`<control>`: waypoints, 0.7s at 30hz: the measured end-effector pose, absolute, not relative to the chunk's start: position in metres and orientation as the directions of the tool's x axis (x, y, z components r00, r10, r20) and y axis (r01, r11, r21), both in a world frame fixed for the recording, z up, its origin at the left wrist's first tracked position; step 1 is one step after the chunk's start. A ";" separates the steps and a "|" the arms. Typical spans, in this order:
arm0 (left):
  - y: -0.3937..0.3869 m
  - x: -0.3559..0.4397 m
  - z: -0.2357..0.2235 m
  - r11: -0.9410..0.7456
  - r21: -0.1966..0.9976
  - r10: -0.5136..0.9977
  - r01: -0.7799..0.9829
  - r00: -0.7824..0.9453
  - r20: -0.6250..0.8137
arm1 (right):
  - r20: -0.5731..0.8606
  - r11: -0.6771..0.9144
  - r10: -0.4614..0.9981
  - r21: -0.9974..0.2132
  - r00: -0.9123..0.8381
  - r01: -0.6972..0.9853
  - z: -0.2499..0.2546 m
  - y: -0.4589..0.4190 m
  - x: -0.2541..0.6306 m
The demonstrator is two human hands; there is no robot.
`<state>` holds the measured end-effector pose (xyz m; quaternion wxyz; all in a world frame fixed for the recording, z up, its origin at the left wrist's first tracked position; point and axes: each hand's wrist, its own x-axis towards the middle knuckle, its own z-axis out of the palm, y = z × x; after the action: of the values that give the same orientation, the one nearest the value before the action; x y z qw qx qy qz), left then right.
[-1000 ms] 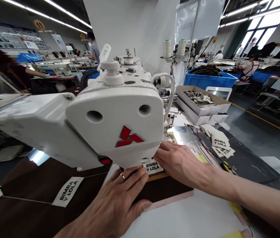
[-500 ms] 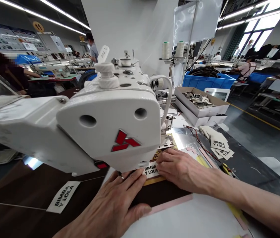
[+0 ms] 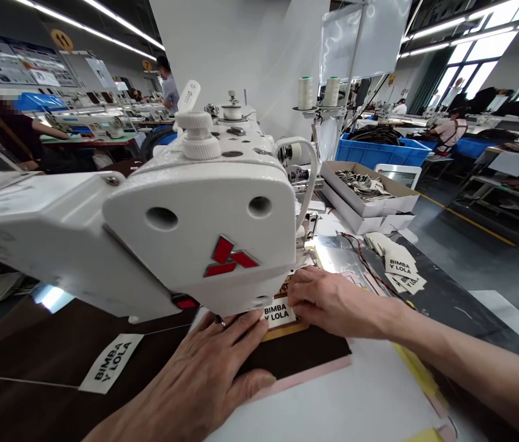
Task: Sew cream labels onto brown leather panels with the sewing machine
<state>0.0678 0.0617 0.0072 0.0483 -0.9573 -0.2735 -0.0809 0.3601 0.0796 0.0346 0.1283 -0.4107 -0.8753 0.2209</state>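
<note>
A white sewing machine (image 3: 199, 215) with a red emblem stands over the work. Under its head, a white label (image 3: 276, 312) printed "BIMBA Y LOLA" lies in a yellow-edged guide (image 3: 287, 331) on dark brown material (image 3: 308, 355). My left hand (image 3: 216, 368) rests flat, fingers stretched out, its fingertips against the label's left edge. At the label's right edge, the bent fingers of my right hand (image 3: 333, 301) are pressed together on it; their tips are partly hidden. The needle area is behind the machine head. Another label (image 3: 111, 364) hangs on a thread at left.
Loose labels (image 3: 400, 264) are piled on the dark tabletop at right. Behind them stand a cardboard box (image 3: 370, 190) full of labels and a blue crate (image 3: 381, 150). Thread cones (image 3: 305, 93) stand at the back. Co-workers sit at other machines.
The view has shifted slightly, so most things sit a little further left. More of the brown material shows below my right hand. Both hands stay at the label.
</note>
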 end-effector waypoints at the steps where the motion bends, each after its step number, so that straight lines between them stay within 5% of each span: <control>1: 0.062 0.067 0.005 -0.847 -0.056 0.509 0.529 0.837 0.201 | 0.039 0.527 0.797 -0.533 -0.603 0.662 0.037 0.081 0.365; 7: 0.062 0.063 -0.002 -0.853 -0.039 0.494 0.521 0.829 0.261 | 0.083 0.538 0.804 -0.523 -0.589 0.661 0.040 0.081 0.369; 14: 0.063 0.064 0.000 -0.852 -0.069 0.496 0.519 0.842 0.215 | 0.144 0.709 0.700 -0.255 -0.699 0.657 0.023 0.074 0.344; 21: 0.061 0.054 0.003 -0.862 -0.068 0.484 0.503 0.855 0.187 | 0.184 0.728 0.683 -0.252 -0.707 0.637 0.012 0.078 0.333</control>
<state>0.0536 0.0612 0.0034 0.0572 -0.9613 -0.2569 -0.0820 0.3330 0.0780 0.0123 0.1334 -0.3587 -0.9199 0.0850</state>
